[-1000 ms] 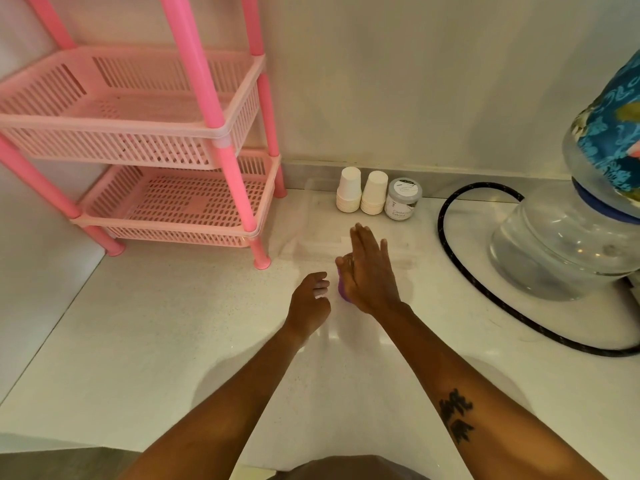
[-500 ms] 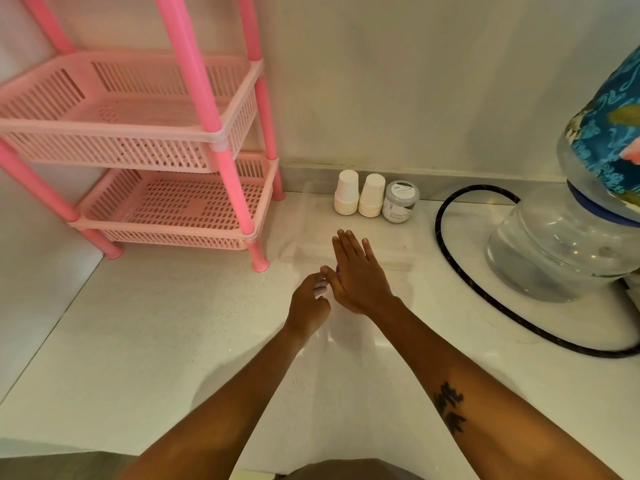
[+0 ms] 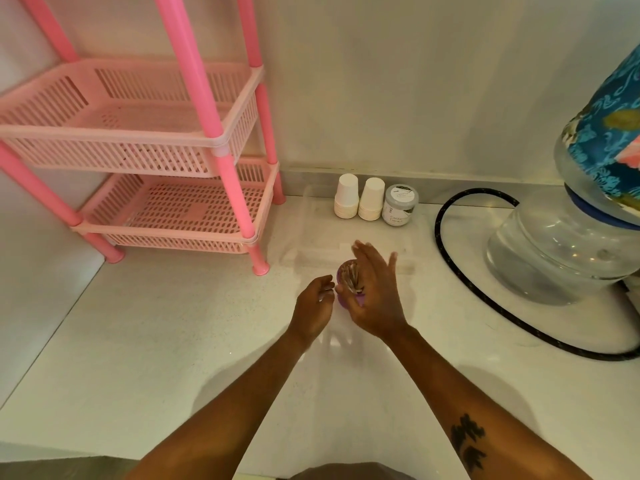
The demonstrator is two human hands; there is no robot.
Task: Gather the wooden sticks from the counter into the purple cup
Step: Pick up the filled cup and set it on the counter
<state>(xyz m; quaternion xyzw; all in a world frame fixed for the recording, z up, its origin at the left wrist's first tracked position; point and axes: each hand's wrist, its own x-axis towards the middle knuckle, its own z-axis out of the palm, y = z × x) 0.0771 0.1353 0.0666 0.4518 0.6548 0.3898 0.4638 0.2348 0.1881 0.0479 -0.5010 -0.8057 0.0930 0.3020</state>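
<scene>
The purple cup (image 3: pixel 343 302) stands on the white counter (image 3: pixel 173 341) between my two hands, mostly hidden by them. A bundle of wooden sticks (image 3: pixel 350 278) stands upright inside it, with the tips showing above the rim. My left hand (image 3: pixel 311 306) is curled against the cup's left side, fingertips touching its wall. My right hand (image 3: pixel 375 296) is open with its fingers spread, tilted over the cup's right side, the thumb lying across the front of the cup. I see no loose sticks on the counter.
A pink two-tier basket rack (image 3: pixel 166 147) fills the back left. Two stacks of white paper cups (image 3: pixel 346 200) and a small grey jar (image 3: pixel 400 209) stand by the wall. A black hose (image 3: pixel 460 282) loops around a large water bottle (image 3: pixel 561 251) at the right.
My right hand has tilted up and to the right off the cup's top, uncovering the sticks inside. My left hand has stayed curled at the cup's left side.
</scene>
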